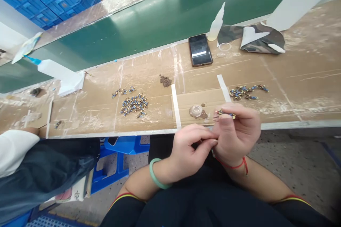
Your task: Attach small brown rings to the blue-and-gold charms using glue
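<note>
My right hand point(241, 133) is closed, pinching a small blue-and-gold piece point(220, 112) between thumb and forefinger above the table's front edge. My left hand point(190, 150) touches it from the side, its thumb and fingers pressed together; what they hold, if anything, is hidden. Just beyond the hands, a small clear round dish point(195, 111) sits on a cardboard sheet point(186, 100), with brown patches beside it. A pile of similar blue-and-gold pieces point(134, 105) lies to the left, and a looser group of these pieces point(241, 92) to the right. Farther back is a little heap of brown bits point(165, 81).
A phone point(200, 50), a clear dropper bottle point(216, 23) and camouflage cloth point(262, 38) lie toward the green back wall point(149, 25). At left are a white bottle point(53, 69) and another person's sleeve point(18, 150). A blue stool point(125, 144) stands below the table edge.
</note>
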Available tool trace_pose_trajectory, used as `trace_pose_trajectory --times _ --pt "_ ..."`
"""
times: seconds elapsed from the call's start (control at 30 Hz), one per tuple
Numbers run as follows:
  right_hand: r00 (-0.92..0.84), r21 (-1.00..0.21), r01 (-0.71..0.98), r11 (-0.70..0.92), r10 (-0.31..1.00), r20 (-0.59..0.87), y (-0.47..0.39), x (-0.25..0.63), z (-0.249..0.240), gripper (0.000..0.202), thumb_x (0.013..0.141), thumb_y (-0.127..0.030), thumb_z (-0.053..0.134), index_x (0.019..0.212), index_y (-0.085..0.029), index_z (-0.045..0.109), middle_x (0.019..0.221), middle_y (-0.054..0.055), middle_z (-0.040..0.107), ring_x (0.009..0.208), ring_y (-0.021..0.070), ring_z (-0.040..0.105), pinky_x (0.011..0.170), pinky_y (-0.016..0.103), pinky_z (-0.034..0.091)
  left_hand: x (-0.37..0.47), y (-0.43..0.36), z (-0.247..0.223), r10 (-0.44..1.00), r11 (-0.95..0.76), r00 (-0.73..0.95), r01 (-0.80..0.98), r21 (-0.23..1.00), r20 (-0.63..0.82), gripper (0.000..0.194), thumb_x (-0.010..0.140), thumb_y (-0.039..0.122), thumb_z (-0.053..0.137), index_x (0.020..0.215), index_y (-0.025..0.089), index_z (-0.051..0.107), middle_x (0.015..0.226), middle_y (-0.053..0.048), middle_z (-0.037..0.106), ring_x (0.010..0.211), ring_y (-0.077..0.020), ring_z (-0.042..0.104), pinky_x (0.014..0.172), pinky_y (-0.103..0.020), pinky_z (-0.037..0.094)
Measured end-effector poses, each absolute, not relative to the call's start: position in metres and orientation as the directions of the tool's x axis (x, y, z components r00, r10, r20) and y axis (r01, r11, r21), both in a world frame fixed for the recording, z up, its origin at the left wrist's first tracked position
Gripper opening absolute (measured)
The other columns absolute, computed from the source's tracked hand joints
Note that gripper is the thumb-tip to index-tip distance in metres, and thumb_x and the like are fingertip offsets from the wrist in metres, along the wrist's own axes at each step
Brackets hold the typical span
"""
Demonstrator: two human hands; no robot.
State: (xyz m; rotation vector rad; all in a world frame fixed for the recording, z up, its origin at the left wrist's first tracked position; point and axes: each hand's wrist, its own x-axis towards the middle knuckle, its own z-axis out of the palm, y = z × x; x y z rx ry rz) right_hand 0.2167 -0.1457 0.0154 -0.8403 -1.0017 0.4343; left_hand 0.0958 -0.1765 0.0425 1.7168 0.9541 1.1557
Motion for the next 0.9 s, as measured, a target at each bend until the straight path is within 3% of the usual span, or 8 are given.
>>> trace_pose_trajectory --times 0.2,0.37,0.43,0.53,0.63,0.73,0.9 --pt "0.405 -0.821 -0.027 0.57 0.757 0.513 -0.153 0.216 0.026 0.012 0.109 -0.039 0.074 0.102 -0.03 0.077 0.085 0.0 0.071 0.076 0.0164 0.068 0.068 0.032 0.055 0.077 -0.163 0.056 0.719 -0.593 0.533 0.135 0.794 0.446 0.017 0.11 0.02 0.069 0.099 0.019 0.082 0.096 -0.01 0.087 0.084 -0.0201 0.084 0.076 -0.028 0.07" --pt "0.237 -0.884 -0.168 0.437 0.888 0.394 -0.161 0.219 0.024 0.016 0.109 -0.043 0.076 0.102 -0.029 0.079 0.086 -0.001 0.072 0.075 0.0146 0.066 0.066 0.029 0.055 0.072 -0.144 0.057 0.683 -0.552 0.606 0.065 0.831 0.407 0.024 0.108 0.023 0.074 0.085 0.018 0.079 0.088 -0.007 0.085 0.077 -0.0155 0.08 0.073 -0.023 0.067" --pt "0.193 -0.899 -0.213 0.382 0.919 0.344 -0.161 0.22 0.022 0.018 0.107 -0.046 0.078 0.101 -0.029 0.08 0.087 -0.001 0.071 0.076 0.0151 0.065 0.067 0.03 0.055 0.071 -0.138 0.05 0.718 -0.419 0.618 0.016 0.908 0.32 0.031 0.106 0.035 0.079 0.08 0.018 0.079 0.081 -0.006 0.081 0.071 -0.0144 0.076 0.068 -0.023 0.065" --pt "0.243 -0.887 -0.301 0.349 0.928 0.283 -0.157 0.219 0.019 0.017 0.103 -0.048 0.083 0.101 -0.031 0.081 0.09 -0.001 0.071 0.082 0.0146 0.067 0.072 0.029 0.057 0.071 -0.131 0.031 0.768 -0.018 0.621 -0.225 0.974 0.158 0.041 0.097 0.052 0.088 0.078 0.016 0.08 0.071 -0.003 0.072 0.05 -0.0079 0.06 0.048 -0.018 0.051" --pt "0.335 -0.854 -0.358 0.377 0.906 0.259 -0.152 0.218 0.018 0.015 0.1 -0.047 0.087 0.101 -0.033 0.082 0.088 -0.003 0.072 0.083 0.014 0.068 0.079 0.029 0.058 0.072 -0.133 0.013 0.805 0.328 0.592 -0.507 0.797 0.045 0.035 0.09 0.046 0.095 0.081 0.016 0.08 0.069 0.002 0.065 0.039 -0.0006 0.04 0.036 -0.013 0.033" --pt "0.371 -0.852 -0.347 0.393 0.891 0.26 -0.149 0.218 0.019 0.017 0.097 -0.047 0.09 0.1 -0.032 0.083 0.087 -0.003 0.074 0.082 0.0144 0.07 0.079 0.03 0.06 0.071 -0.137 0.006 0.808 0.449 0.589 -0.606 0.656 -0.009 0.028 0.088 0.037 0.097 0.082 0.016 0.08 0.071 0.003 0.061 0.041 0.0013 0.032 0.036 -0.01 0.027" --pt "0.377 -0.846 -0.342 0.41 0.884 0.276 -0.146 0.217 0.019 0.015 0.097 -0.045 0.091 0.1 -0.032 0.084 0.087 -0.003 0.076 0.082 0.0133 0.071 0.077 0.028 0.059 0.068 -0.139 0.011 0.8 0.494 0.6 -0.624 0.605 -0.035 0.027 0.087 0.037 0.099 0.083 0.018 0.08 0.072 0.004 0.057 0.044 0.002 0.029 0.037 -0.009 0.027"
